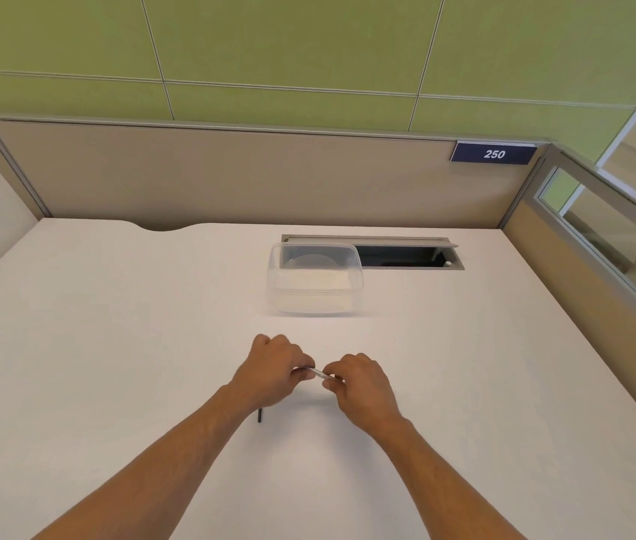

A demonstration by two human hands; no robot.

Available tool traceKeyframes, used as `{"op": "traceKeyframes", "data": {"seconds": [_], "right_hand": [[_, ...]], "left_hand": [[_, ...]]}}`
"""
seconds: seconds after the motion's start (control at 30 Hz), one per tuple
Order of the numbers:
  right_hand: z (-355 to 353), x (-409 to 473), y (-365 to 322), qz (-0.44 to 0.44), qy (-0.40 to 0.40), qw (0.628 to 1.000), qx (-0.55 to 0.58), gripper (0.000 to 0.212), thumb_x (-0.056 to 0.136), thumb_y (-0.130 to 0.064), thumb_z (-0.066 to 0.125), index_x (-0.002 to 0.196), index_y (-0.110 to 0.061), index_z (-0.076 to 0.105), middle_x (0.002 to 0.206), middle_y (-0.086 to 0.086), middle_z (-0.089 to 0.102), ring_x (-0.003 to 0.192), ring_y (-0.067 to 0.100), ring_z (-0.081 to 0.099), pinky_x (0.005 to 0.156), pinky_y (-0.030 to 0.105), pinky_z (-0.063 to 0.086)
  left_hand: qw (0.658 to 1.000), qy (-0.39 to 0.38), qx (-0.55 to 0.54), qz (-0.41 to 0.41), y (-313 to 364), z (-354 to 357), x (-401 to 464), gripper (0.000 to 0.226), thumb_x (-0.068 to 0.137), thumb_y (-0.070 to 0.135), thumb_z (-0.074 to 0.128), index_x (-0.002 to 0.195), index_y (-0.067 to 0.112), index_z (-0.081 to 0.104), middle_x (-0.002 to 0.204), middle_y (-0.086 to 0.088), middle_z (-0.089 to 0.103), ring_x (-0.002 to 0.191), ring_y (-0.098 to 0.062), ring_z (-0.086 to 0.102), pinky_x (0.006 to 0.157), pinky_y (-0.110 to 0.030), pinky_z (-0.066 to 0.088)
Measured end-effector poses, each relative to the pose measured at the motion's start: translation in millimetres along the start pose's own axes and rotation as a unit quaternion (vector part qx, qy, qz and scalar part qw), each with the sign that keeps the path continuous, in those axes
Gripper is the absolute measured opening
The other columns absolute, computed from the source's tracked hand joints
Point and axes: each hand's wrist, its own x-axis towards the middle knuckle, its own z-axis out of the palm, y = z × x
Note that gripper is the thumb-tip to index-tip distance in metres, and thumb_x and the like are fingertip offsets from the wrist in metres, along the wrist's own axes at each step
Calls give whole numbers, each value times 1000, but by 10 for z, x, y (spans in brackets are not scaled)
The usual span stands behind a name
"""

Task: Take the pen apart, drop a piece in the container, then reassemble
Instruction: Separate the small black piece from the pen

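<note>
Both my hands hold a thin clear pen [318, 372] just above the white desk [113, 344], near its middle. My left hand [273, 370] pinches one end and my right hand [361, 387] pinches the other; only a short stretch of the barrel shows between the fingers. A small dark stick-like piece [259, 415] lies on the desk under my left wrist, partly hidden. The clear plastic container [314, 282] stands open beyond my hands, toward the back of the desk; it looks to hold nothing.
A metal cable hatch [409, 256] with its flap open is set into the desk right behind the container. Beige partition walls [230, 177] close the back and right sides; a sign reading 250 [494, 153] hangs at the top right.
</note>
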Motion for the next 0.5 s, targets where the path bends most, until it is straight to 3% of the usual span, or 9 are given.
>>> {"op": "traceKeyframes", "data": {"seconds": [0.1,0.17,0.33,0.5], "right_hand": [[-25,-4,7,74,4,997,33,18,94,-29,59,103,-21,72,96,1,71,90,23,61,74,34,46],[-34,-19,25,131,11,989,65,16,92,-28,61,101,-20,70,94,-1,71,87,22,63,73,32,48],[-16,-50,88,218,39,966,136,8,89,-27,65,93,-20,64,85,-6,68,79,20,64,67,28,47],[6,-13,72,240,72,946,203,10,89,-24,67,85,-22,57,79,-8,63,73,15,61,58,16,39]], "left_hand": [[992,125,6,-5,-52,78,-9,36,80,48,65,112,32,62,120,8,60,115,-16,46,93,-40,26],[987,157,-10,-34,-73,101,-18,56,76,47,71,124,25,55,130,0,55,121,-20,43,96,-44,33],[987,132,-45,-80,-28,259,-82,74,77,50,70,135,12,45,139,-8,49,128,-27,42,104,-41,34],[991,70,-64,-93,133,484,-164,79,82,66,37,137,10,42,143,-10,45,133,-29,38,106,-41,32]]}}
